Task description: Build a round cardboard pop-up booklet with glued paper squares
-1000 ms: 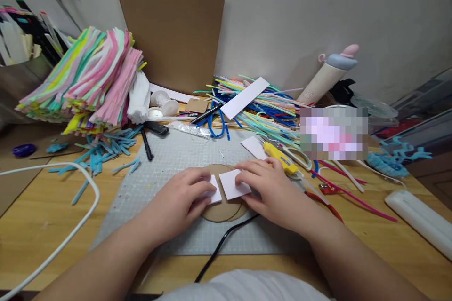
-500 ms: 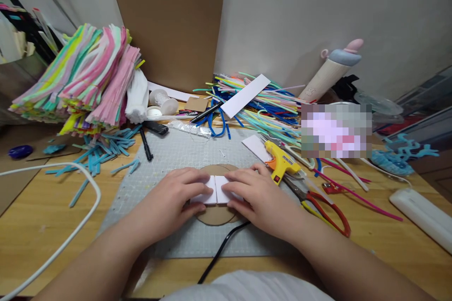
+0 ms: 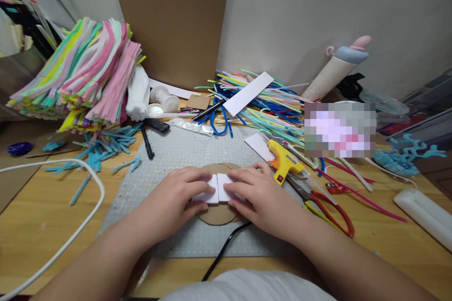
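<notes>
As the L hand (image 3: pixel 173 200) has fingers & thumb closed on one white card (image 3: pixel 209 196), the R hand (image 3: pixel 266 197) is likewise clamped on a 2nd white card (image 3: pixel 222 192), the pair side by side betw the hands, thin dark line dividing them. Cardboard discs (image 3: pixel 217 216) lie under the cards; yellow glue gun (image 3: pixel 284 162) just beyond R hand, scissors (image 3: pixel 306 196) to its right

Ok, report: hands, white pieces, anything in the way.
Left fingers on left white piece, right fingers on right white piece. Pieces side by side, thin gap between, over round cardboard. Glue gun and scissors to the right, clear of pieces.
</notes>
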`<state>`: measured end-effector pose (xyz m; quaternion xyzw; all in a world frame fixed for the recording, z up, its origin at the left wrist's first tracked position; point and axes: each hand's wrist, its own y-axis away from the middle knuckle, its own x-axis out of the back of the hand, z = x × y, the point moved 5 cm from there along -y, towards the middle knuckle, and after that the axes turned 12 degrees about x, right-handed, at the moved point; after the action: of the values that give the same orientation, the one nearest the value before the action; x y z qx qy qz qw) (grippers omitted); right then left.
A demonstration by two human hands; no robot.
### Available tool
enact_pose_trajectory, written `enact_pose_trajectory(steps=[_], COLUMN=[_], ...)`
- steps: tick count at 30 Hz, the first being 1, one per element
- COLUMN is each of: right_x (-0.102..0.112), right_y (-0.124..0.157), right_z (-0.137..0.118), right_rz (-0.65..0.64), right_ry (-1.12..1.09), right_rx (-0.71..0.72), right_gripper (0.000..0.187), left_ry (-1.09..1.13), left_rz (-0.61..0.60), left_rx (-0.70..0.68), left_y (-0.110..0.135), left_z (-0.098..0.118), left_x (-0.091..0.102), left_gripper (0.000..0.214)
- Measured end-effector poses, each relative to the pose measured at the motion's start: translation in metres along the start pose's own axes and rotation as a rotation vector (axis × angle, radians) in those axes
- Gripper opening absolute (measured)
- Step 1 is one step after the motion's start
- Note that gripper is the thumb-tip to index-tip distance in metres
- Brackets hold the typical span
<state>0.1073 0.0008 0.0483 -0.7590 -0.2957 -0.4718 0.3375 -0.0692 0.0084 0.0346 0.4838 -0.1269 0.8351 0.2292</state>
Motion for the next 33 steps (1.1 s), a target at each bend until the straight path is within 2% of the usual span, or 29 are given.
enact_pose_trajectory(steps=[7, 12, 14, 18, 23, 25, 28, 30, 31, 33], right_x=[0.000, -0.003, -0.003, -0.003, -0.004, 0.004, 0.030, 0.046, 0.051, 0.050], right_y=[0.000, 0.001, 0.000, -0.001, 0.001, 0.003, 0.011, 0.019, 0.022, 0.022], right_z=[0.000, 0.000, 0.000, 0.001, 0.007, 0.008, 0.019, 0.029, 0.033, 0.036], right_rz=[-0.007, -0.017, -0.012, 0.016, 0.019, 0.059, 0.260, 0.380, 0.386, 0.300], right_ry=[-0.023, -0.025, -0.031, -0.060, -0.115, -0.125, -0.069, 0.007, 0.029, 0.014], right_rx=[-0.011, -0.033, -0.037, -0.064, -0.180, -0.151, -0.160, -0.218, -0.239, -0.232], right_gripper=[0.012, 0.009, 0.008, 0.009, 0.031, 0.031, 0.017, 0.018, 0.019, 0.020], left_ry=[-0.039, -0.191, -0.262, -0.363, -0.464, -0.488, -0.512, -0.517, -0.519, -0.520], left_rz=[0.007, -0.001, -0.003, 0.012, 0.092, 0.128, 0.159, 0.171, 0.174, 0.177], left_rx=[-0.014, -0.045, -0.053, -0.065, -0.080, -0.070, -0.057, -0.057, -0.055, -0.052], left_y=[0.000, 0.002, 0.004, 0.010, 0.016, 0.018, 0.019, 0.019, 0.018, 0.017], left_z=[0.006, 0.021, 0.027, 0.034, 0.039, 0.040, 0.041, 0.042, 0.042, 0.043], left_x=[0.002, 0.003, 0.003, 0.000, -0.008, -0.010, -0.010, -0.010, -0.009, -0.009], left_gripper=[0.019, 0.021, 0.025, 0.049, 0.041, 0.039, 0.039, 0.040, 0.041, 0.042])
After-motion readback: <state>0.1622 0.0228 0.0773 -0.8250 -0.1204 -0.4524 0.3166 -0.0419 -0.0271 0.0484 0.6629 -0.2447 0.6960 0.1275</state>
